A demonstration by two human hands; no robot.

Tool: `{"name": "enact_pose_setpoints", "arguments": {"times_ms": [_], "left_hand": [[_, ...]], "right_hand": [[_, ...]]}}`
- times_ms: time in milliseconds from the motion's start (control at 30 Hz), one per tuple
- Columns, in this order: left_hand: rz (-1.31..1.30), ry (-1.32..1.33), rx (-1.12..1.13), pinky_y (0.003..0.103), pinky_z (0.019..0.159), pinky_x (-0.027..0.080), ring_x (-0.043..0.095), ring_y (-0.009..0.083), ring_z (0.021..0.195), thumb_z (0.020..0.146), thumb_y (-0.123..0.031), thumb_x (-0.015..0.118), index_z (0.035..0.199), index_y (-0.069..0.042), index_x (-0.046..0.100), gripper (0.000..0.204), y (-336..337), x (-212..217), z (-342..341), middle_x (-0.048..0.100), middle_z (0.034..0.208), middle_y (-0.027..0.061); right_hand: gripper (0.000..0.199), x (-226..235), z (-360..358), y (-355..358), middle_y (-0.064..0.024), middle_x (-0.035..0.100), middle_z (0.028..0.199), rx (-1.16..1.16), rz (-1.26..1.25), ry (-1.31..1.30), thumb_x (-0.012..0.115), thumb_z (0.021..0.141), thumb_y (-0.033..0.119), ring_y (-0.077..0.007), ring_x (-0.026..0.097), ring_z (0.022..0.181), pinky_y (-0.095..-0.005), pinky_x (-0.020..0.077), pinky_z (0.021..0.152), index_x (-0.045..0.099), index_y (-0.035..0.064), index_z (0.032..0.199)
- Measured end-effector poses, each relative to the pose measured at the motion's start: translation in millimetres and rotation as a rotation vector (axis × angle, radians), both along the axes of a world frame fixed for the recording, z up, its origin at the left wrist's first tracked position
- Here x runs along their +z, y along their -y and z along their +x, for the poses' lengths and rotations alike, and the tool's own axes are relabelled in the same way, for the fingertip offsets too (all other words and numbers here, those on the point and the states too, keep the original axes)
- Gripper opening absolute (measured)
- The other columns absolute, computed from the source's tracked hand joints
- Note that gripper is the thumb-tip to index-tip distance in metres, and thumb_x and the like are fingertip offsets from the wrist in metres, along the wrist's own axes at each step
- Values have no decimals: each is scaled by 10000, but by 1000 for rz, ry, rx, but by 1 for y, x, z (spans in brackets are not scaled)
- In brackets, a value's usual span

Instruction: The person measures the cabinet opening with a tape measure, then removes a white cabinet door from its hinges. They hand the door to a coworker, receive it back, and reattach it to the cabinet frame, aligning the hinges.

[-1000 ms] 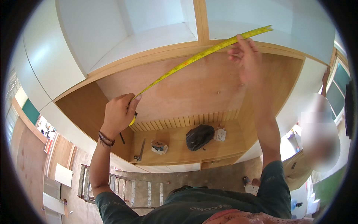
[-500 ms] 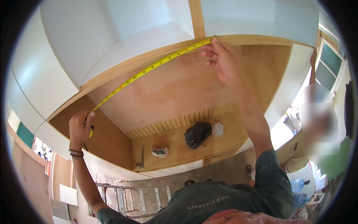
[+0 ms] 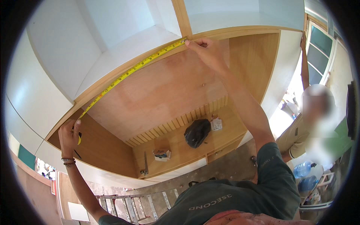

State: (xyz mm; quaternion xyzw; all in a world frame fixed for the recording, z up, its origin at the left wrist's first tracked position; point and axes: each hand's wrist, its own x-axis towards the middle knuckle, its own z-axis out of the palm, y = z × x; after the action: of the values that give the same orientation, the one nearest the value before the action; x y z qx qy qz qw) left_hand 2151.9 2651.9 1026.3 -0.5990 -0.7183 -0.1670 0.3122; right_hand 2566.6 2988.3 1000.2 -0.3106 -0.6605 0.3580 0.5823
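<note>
A yellow tape measure blade [image 3: 135, 68] stretches diagonally along the front wooden edge strip [image 3: 157, 48] of a large cabinet. My left hand [image 3: 68, 135] is closed around the tape measure's case at the lower left, with the case mostly hidden by the fingers. At the other end, my right hand [image 3: 207, 51] pinches the blade's tip against the strip, right by the foot of the wooden upright divider [image 3: 182, 18]. White-lined compartments [image 3: 123, 26] lie beyond the strip, and a wood-panelled recess [image 3: 150, 97] opens on its near side.
On the recess's shelf sit a black plastic bag [image 3: 197, 133], a small opened box [image 3: 162, 154], a white packet [image 3: 216, 124] and a metal square [image 3: 146, 164]. A ladder [image 3: 138, 206] stands below. At the right, another person [image 3: 294, 135] raises an arm to the cabinet's side.
My right hand has brought the blade's tip leftward along the strip to the divider's foot. My left hand has shifted slightly left. The blade now lies closer along the strip, and the view has shifted.
</note>
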Motion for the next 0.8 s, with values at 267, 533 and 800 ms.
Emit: {"name": "enact_pose_setpoints", "arguments": {"times_ms": [267, 533, 800], "left_hand": [[41, -50, -35, 446, 563, 379, 488, 384, 599, 981, -336, 591, 759, 38, 589, 435, -4, 8, -14, 482, 644, 177], [-2, 0, -28, 425, 554, 373, 462, 353, 573, 987, -361, 575, 774, 36, 582, 451, -17, 6, -22, 477, 651, 168], [-66, 33, 3, 414, 598, 431, 509, 372, 623, 989, -394, 566, 854, 24, 647, 446, -30, 9, -28, 561, 709, 186]], "right_hand": [[295, -5, -12, 3, 4, 511, 720, -547, 623, 113, 818, 788, 367, -120, 504, 648, -278, 407, 563, 779, 122, 947], [334, 12, -6, -4, -51, 624, 849, -360, 384, 211, 784, 788, 436, -200, 591, 754, -339, 480, 685, 794, 121, 899], [362, 17, -5, -15, -47, 662, 829, -293, 322, 300, 788, 790, 412, -160, 576, 727, -316, 459, 658, 782, 66, 896]]}}
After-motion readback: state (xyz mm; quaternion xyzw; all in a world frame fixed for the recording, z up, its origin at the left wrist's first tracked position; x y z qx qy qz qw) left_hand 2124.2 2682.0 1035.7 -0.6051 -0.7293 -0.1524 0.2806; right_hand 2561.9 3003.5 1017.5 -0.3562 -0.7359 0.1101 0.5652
